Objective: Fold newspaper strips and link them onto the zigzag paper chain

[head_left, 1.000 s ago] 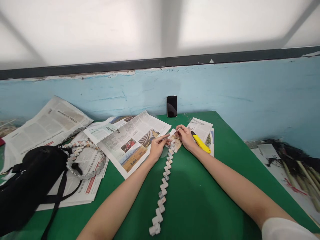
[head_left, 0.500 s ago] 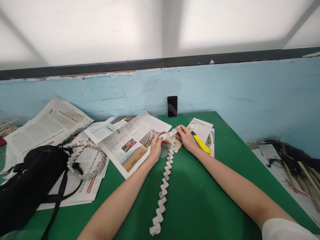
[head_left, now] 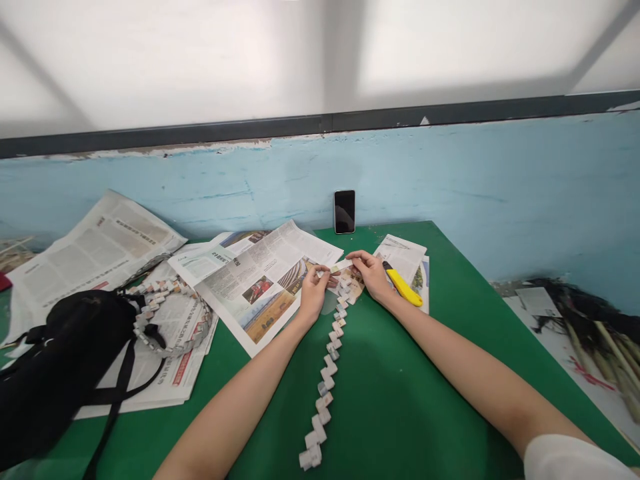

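Observation:
A zigzag chain of folded newspaper links (head_left: 327,383) runs down the green table toward me, its far end between my hands. At that end a narrow pale paper strip (head_left: 343,265) stretches from one hand to the other. My left hand (head_left: 313,293) is closed, thumb and fingers pinched on the strip's left end. Fingers of my right hand (head_left: 371,275) pinch its other end. Part of the strip and the chain's last links are hidden by my fingers. Just right of my right wrist lies a yellow utility knife (head_left: 406,288), on cut newspaper pieces (head_left: 404,257).
A phone (head_left: 345,212) leans upright against the blue wall. Newspaper sheets (head_left: 270,280) spread to the left. Farther left, a ring of folded paper links (head_left: 173,347) lies beside a black bag (head_left: 75,353) with loose straps. Sticks and dark scraps (head_left: 595,340) lie beyond the table's right edge.
My left fingers have drawn in from a looser, extended pose to a pinch on the strip. The right fingers have shifted slightly left. The chain stays put.

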### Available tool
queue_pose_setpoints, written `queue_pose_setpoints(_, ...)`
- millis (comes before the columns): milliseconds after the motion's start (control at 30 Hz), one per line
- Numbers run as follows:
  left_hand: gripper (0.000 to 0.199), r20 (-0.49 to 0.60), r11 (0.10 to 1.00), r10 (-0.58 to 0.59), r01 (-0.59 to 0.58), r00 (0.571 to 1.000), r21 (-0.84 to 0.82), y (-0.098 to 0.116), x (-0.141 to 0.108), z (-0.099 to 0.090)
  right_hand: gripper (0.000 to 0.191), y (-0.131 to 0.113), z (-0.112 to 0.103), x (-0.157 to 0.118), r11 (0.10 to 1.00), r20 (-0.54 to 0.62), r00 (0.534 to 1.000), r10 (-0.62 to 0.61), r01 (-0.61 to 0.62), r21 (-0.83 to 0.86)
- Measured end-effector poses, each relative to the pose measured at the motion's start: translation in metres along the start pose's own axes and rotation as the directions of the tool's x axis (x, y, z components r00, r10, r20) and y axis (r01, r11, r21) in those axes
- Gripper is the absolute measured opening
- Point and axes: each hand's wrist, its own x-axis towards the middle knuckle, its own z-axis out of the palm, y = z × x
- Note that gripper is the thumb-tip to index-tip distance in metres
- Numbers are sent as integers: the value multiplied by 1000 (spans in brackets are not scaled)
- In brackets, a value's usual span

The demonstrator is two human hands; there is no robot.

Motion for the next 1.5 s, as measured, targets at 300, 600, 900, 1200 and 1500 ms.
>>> queue_pose_setpoints(300,38,-10,998,59,-59,998,-3,-3,1,0,31,4,0,0,1000,0,1000,5,-5,-26)
queue_pose_setpoints(600,29,-55,995,92,-89,994,53,3,-2,0,31,0,1,-1,996,-41,999,-30,26,-91)
queue_pose_setpoints(900,38,-81,991,122,-117,989,70,2,-1,-4,37,-7,5,-5,999,55,998,13,-11,-43)
queue_pose_setpoints(1200,36,-142,988,151,-146,978,47,-9,3,-7,38,1,8,-5,990,79,996,30,-19,-139)
queue_pose_setpoints(1500,30,-175,990,139,-130,975,60,-9,3,-5,36,1,7,-3,989,48,999,25,-18,-148)
